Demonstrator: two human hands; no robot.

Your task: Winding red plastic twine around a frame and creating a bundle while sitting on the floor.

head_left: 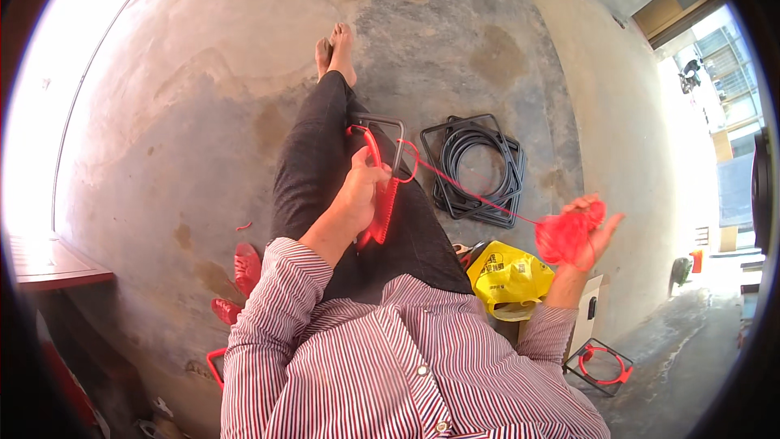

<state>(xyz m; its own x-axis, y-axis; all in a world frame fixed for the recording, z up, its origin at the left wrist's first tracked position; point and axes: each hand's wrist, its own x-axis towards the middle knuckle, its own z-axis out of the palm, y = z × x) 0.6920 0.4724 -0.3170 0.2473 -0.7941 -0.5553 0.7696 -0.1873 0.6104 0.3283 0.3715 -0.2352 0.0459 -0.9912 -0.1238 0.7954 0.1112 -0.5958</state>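
Note:
My left hand [356, 197] is closed around a black square frame [400, 145] with a ring, held above my lap. Red cord is wound tightly along the ring's lower part [385, 213], and a loose loop of it curls beside the frame. Out to the right, my right hand [600, 245] holds a loose bundle of red cord [565, 237], with the thumb sticking out. A single strand [475, 193] runs straight between the frame and this bundle. The bundle hides some of my right fingers.
Black square frames and rings [508, 171] lie stacked on the concrete floor, right of my legs. Nearer sits a yellow plastic bag [510, 275]. A frame with a red-wrapped ring [600, 364] rests at the lower right. Red shoes [246, 268] lie left; a table [61, 264] stands beyond.

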